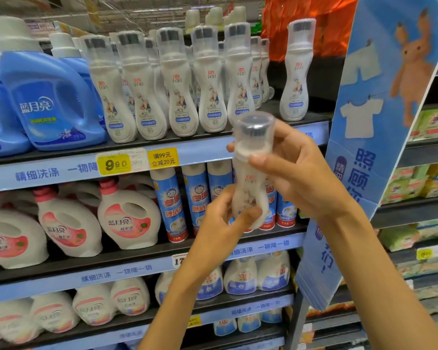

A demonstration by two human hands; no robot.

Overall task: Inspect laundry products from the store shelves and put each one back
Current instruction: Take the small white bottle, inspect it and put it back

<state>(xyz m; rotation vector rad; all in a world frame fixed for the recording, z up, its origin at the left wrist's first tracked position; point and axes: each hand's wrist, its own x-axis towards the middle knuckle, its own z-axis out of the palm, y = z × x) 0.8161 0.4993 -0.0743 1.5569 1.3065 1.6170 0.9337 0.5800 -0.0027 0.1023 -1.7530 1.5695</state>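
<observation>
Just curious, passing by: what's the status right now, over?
Left hand gripping white bottle at base. Right hand gripping its neck. Bottle off the shelf, upright. Gap in top-shelf row open, nothing blocking.

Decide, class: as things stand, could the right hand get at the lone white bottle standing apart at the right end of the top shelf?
Probably not yet. The path to the lone bottle looks open, but the right hand grips the held bottle near its cap, so it isn't free.

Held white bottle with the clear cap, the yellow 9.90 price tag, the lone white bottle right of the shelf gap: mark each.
Held white bottle with clear cap [248,190], head view, label area mid-body.
Yellow 9.90 price tag [114,164], head view, on the digits.
Lone white bottle [296,79], head view, waist.
</observation>
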